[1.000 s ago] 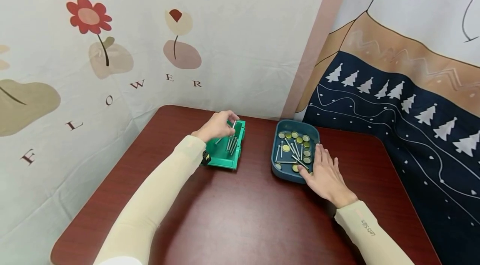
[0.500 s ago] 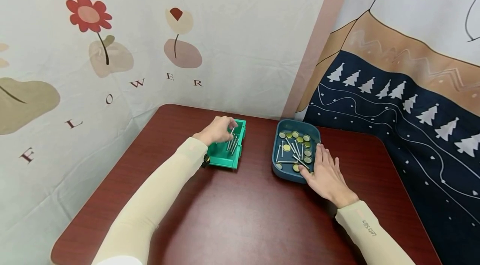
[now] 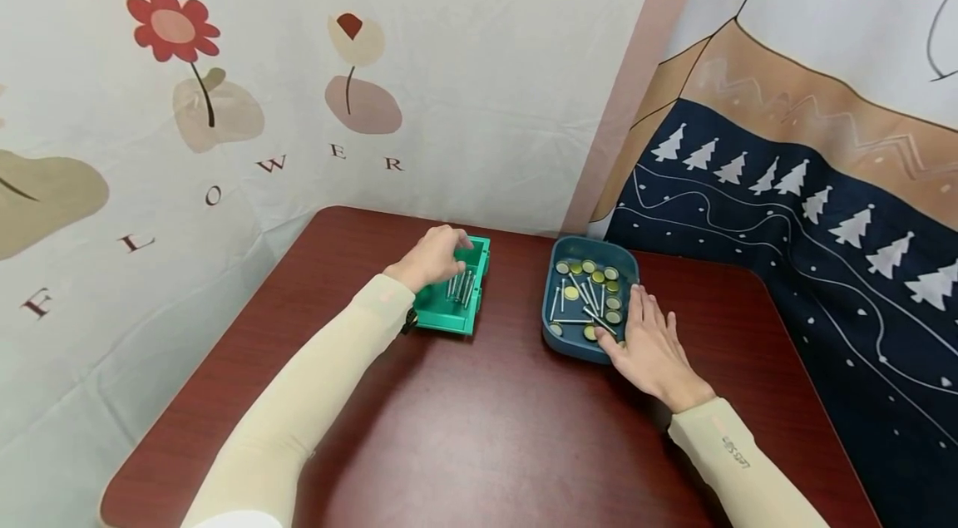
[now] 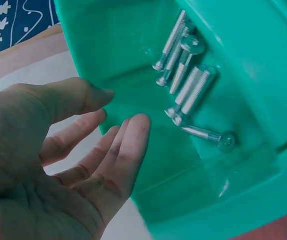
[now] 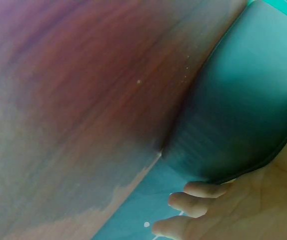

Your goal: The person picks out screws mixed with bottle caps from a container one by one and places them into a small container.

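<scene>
My left hand [image 3: 430,258] hovers over the green bin [image 3: 441,320] with thumb and fingers apart and nothing between them. Several silver bolts [image 4: 196,92] lie in the bin, most of them side by side and one turned crosswise near the corner. My right hand [image 3: 654,353] rests against the right side of the dark blue tray [image 3: 572,347]. Its fingers stretch straight along the wall, and the thumb reaches over the rim. Inside the tray are several long bolts [image 3: 595,299] and several round gold and silver caps [image 3: 571,293].
Bin and tray stand apart near the back of the dark red table [image 3: 479,428]. Behind it hangs a pale printed cloth [image 3: 479,79], with a navy tree-patterned cloth [image 3: 718,204] at the right.
The bolt that my left hand pinched has been let go and lies in the green bin. The left fingers have spread. My right hand stays at the tray.
</scene>
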A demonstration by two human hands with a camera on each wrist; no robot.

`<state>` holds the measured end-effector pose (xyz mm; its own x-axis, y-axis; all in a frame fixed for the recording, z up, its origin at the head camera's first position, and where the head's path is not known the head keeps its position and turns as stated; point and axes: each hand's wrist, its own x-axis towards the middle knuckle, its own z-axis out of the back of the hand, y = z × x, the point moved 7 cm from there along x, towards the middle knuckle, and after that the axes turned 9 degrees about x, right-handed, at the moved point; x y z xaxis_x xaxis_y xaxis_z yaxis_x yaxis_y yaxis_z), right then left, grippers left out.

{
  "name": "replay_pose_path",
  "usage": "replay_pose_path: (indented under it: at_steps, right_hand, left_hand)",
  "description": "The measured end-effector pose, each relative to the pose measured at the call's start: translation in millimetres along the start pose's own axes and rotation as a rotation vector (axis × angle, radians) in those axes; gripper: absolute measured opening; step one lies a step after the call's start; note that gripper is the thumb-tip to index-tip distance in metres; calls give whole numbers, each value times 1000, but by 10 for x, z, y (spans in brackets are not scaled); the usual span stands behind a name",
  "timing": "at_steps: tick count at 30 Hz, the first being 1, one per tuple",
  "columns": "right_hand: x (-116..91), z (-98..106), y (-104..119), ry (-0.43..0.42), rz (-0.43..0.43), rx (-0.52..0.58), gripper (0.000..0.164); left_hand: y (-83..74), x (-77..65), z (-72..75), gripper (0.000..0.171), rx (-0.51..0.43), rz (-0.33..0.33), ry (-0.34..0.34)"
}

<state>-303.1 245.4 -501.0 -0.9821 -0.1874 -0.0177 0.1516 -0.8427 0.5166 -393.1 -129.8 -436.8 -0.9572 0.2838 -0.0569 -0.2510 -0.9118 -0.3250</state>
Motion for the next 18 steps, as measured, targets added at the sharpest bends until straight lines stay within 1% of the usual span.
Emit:
replay_pose_path:
  at_steps: [4, 7, 10, 13, 18]
  right_hand:
    - [-6, -1, 0, 6, -7, 6, 114]
    - [-13, -1, -7, 10, -14, 10, 114]
    - [-20, -3, -13, 12, -15, 10, 115]
    - [-19, -4, -12, 9, -11, 3, 114]
    - [2, 1, -2, 7, -4, -3, 114]
  left_hand:
    - [-89, -29, 66, 37, 1, -19, -39]
    - [-192, -43, 111, 36, 10, -44, -71]
    - [-329, -55, 154, 35, 33, -88, -106]
    - [-475, -61, 174, 31, 73, -138, -127]
    - [-722, -81, 185, 30, 118, -194, -135]
